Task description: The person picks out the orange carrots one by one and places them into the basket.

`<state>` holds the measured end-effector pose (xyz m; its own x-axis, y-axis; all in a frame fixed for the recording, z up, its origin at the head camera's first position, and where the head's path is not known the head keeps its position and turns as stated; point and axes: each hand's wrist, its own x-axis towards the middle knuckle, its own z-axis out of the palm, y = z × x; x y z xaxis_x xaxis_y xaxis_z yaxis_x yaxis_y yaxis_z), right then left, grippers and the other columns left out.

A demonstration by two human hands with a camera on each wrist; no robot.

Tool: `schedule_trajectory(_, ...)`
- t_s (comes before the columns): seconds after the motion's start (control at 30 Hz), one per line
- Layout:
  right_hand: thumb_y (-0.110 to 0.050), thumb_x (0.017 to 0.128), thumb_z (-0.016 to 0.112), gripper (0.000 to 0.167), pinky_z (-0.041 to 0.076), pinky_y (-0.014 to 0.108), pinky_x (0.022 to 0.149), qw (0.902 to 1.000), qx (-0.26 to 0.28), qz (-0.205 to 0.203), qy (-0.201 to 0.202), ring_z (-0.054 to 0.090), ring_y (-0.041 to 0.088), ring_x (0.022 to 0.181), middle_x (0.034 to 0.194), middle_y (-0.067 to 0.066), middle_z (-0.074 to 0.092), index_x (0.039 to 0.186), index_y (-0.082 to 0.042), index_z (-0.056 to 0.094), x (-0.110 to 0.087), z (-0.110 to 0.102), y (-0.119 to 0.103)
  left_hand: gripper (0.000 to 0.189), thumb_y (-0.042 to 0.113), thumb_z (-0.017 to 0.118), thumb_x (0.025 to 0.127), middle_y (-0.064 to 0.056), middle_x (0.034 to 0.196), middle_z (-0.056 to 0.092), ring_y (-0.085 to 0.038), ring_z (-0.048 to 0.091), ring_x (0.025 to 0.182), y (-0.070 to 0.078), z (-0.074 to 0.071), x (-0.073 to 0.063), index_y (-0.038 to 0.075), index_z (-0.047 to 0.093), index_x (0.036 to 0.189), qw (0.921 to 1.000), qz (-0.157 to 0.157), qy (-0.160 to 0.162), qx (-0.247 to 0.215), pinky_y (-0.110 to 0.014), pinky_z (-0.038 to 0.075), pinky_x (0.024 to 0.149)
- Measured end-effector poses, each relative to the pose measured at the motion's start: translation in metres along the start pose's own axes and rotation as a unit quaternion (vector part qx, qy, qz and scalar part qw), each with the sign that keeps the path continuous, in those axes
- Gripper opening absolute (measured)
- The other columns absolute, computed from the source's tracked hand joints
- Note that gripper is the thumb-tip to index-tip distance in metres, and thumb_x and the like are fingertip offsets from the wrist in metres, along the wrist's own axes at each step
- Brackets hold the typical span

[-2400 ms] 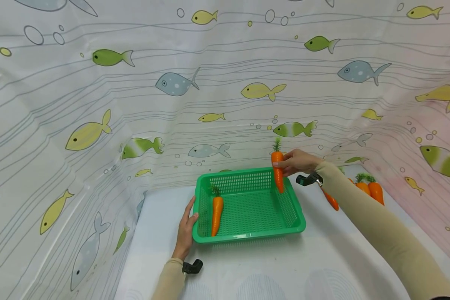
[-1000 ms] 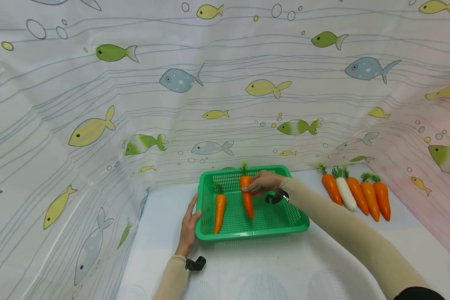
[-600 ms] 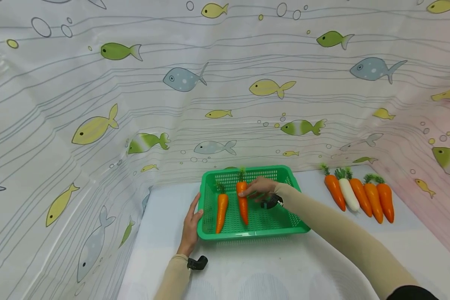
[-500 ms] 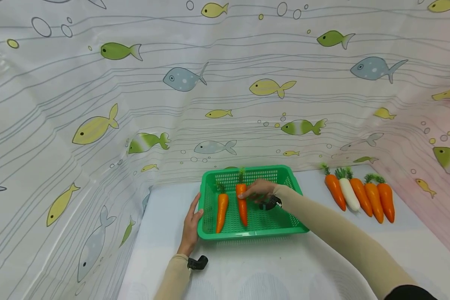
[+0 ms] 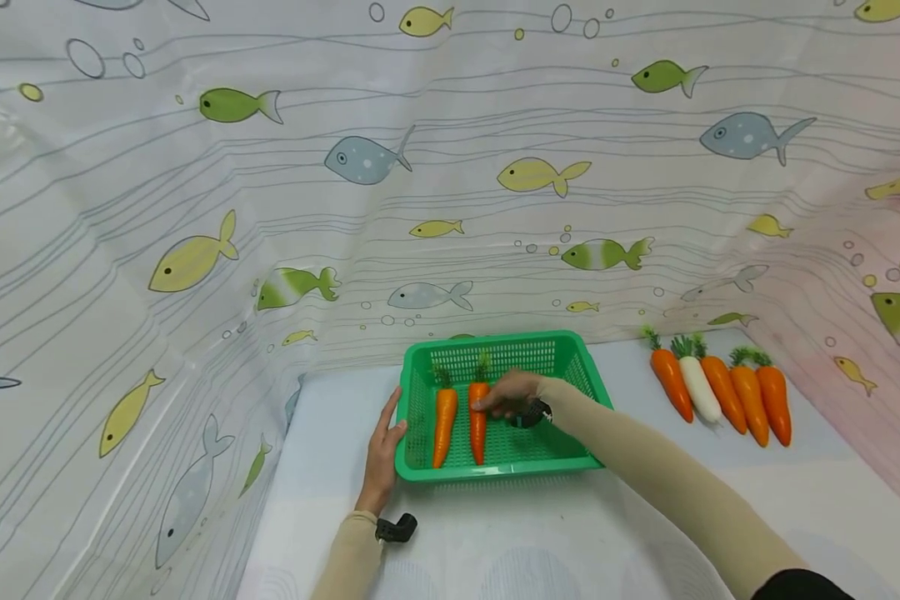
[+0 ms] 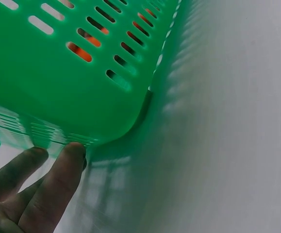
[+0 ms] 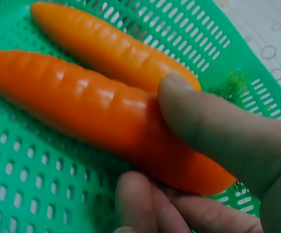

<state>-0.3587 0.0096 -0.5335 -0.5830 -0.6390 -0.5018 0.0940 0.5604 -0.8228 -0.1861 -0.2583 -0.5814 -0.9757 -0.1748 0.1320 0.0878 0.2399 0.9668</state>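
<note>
A green plastic basket [image 5: 498,472] with slotted walls stands on the white table. In it, my right hand [image 5: 513,393] pinches an orange carrot [image 5: 477,433] between thumb and fingers, its leafy top toward the back wall. The right wrist view shows the thumb on top of this carrot [image 7: 67,90] and the fingertips along its underside, close over the basket floor. A second carrot [image 5: 445,425] lies to its left, roughly parallel. At the basket's left side rests my left hand [image 5: 378,458]; in the left wrist view its extended fingers [image 6: 57,187] touch the outer wall.
To the right of the basket several vegetables lie side by side on the table [image 5: 630,521]: orange carrots [image 5: 774,404] and one white radish [image 5: 699,390]. A fish-patterned curtain [image 5: 450,250] rises behind and along both sides.
My right hand has brought its carrot from the basket's right rim leftward and down to lie beside the other carrot. The left hand stays at the basket's left side.
</note>
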Motion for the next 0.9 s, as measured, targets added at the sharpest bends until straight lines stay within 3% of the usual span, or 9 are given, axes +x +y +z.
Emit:
schedule_trajectory(0.27, -0.039, 0.092, 0.084, 0.042, 0.036, 0.025, 0.053, 0.9972, -0.069, -0.007, 0.026, 0.037, 0.009, 0.051, 0.060, 0.000, 0.056, 0.067, -0.010, 0.067, 0.011, 0.005, -0.006, 0.054, 0.035, 0.040, 0.113, -0.014, 0.153, 0.060, -0.036, 0.064, 0.115, 0.002, -0.004, -0.003, 0.043, 0.032, 0.166, 0.9999, -0.015, -0.001, -0.005, -0.037, 0.051, 0.097)
schedule_trajectory(0.3, -0.040, 0.091, 0.084, 0.044, 0.035, 0.025, 0.052, 0.9969, -0.072, -0.010, 0.031, 0.036, 0.009, 0.050, 0.059, 0.000, 0.055, 0.065, -0.010, 0.066, 0.011, 0.006, -0.007, 0.054, 0.035, 0.040, 0.113, -0.013, 0.157, 0.057, -0.035, 0.062, 0.122, 0.003, -0.004, -0.003, 0.043, 0.032, 0.166, 0.9999, -0.013, 0.000, -0.003, -0.037, 0.049, 0.101)
schedule_trajectory(0.5, -0.043, 0.088, 0.085, 0.050, 0.035, 0.023, 0.053, 0.9919, -0.108, -0.023, 0.063, 0.034, 0.005, 0.048, 0.058, -0.002, 0.049, 0.058, -0.016, 0.056, 0.015, 0.013, -0.011, 0.055, 0.036, 0.040, 0.113, -0.005, 0.169, 0.041, -0.034, 0.059, 0.130, 0.003, -0.003, -0.002, 0.043, 0.031, 0.167, 0.9999, -0.012, -0.005, -0.004, -0.036, 0.048, 0.104)
schedule_trajectory(0.67, -0.051, 0.087, 0.085, 0.054, 0.036, 0.025, 0.052, 0.9855, -0.149, -0.028, 0.077, 0.034, 0.007, 0.047, 0.055, -0.003, 0.046, 0.057, -0.017, 0.057, 0.020, 0.015, -0.013, 0.054, 0.034, 0.040, 0.113, -0.011, 0.161, 0.052, -0.037, 0.063, 0.124, 0.002, -0.002, -0.002, 0.041, 0.032, 0.167, 1.0000, -0.006, -0.001, -0.005, -0.040, 0.050, 0.102)
schedule_trajectory(0.83, -0.056, 0.082, 0.088, 0.055, 0.039, 0.027, 0.052, 0.9815, -0.168, -0.025, 0.089, 0.038, 0.011, 0.049, 0.052, -0.004, 0.043, 0.057, -0.016, 0.058, 0.029, 0.014, -0.011, 0.055, 0.035, 0.040, 0.113, -0.003, 0.173, 0.035, -0.033, 0.045, 0.148, 0.001, 0.001, 0.001, 0.040, 0.031, 0.167, 1.0000, 0.003, -0.004, -0.003, -0.056, 0.038, 0.117)
schedule_trajectory(0.9, -0.058, 0.079, 0.089, 0.057, 0.039, 0.027, 0.052, 0.9810, -0.169, -0.014, 0.096, 0.039, 0.012, 0.049, 0.052, -0.005, 0.042, 0.056, -0.018, 0.055, 0.034, 0.014, -0.008, 0.056, 0.036, 0.040, 0.113, 0.001, 0.176, 0.027, -0.032, 0.041, 0.151, 0.001, 0.001, 0.001, 0.040, 0.031, 0.167, 1.0000, 0.002, -0.006, -0.003, -0.057, 0.036, 0.118)
